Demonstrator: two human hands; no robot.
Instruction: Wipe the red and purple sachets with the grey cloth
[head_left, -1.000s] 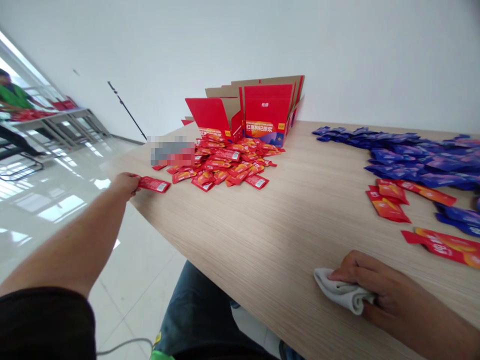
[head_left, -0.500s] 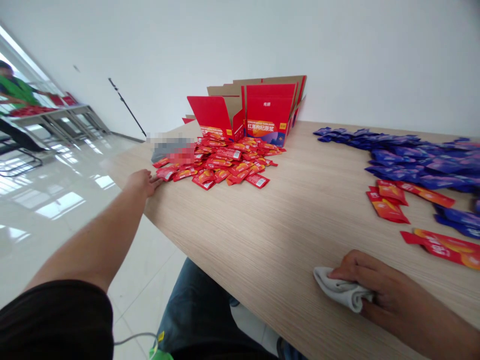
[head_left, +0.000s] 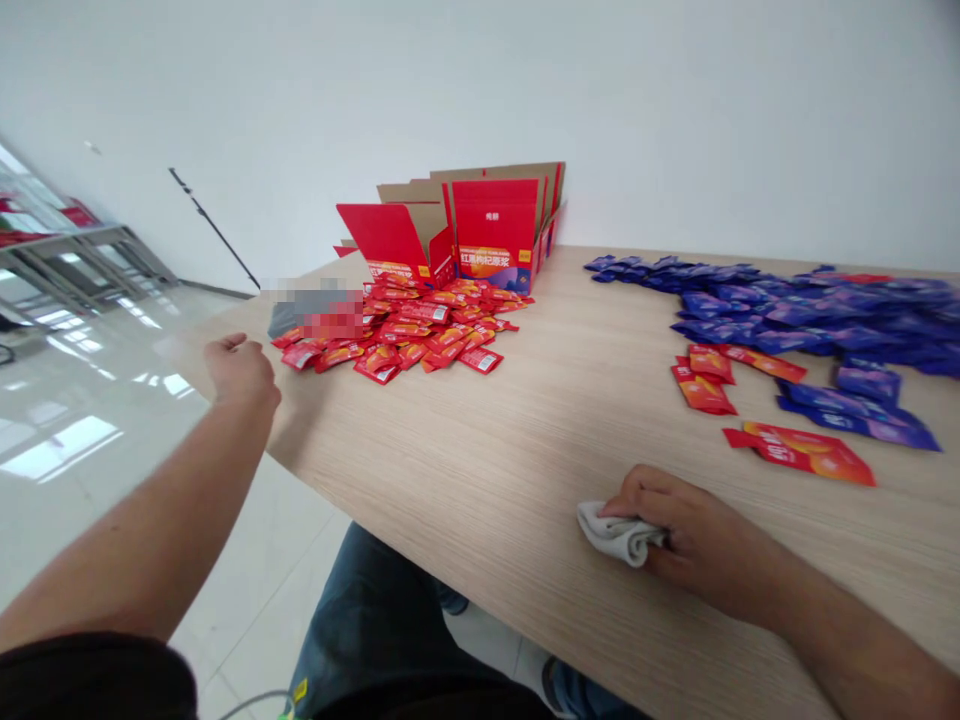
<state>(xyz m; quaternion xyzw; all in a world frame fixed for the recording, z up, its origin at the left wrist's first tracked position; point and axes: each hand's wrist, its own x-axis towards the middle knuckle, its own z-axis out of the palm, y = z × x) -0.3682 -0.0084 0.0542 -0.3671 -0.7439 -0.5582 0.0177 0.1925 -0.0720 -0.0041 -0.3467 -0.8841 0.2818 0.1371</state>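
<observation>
My right hand (head_left: 675,525) presses a folded light-grey cloth (head_left: 616,533) against the wooden table, near its front edge. One red sachet (head_left: 814,452) lies just beyond that hand. At the table's left end, my left hand (head_left: 240,370) is raised with its fingers curled in; nothing sticks out of it. Beside it spreads a heap of red sachets (head_left: 420,330), apart from the hand. Part of the heap's left side and a grey item there are blurred out.
Open red cartons (head_left: 491,225) stand behind the heap, close to the wall. Purple-blue sachets (head_left: 780,310) are piled at the right, with a few red ones in front. Beyond the table's left edge are a thin black pole (head_left: 214,230) and other tables (head_left: 82,265).
My left hand has lifted off the table beside the red heap, and its fingers have curled. My view has turned right. The right hand still has the cloth on the tabletop.
</observation>
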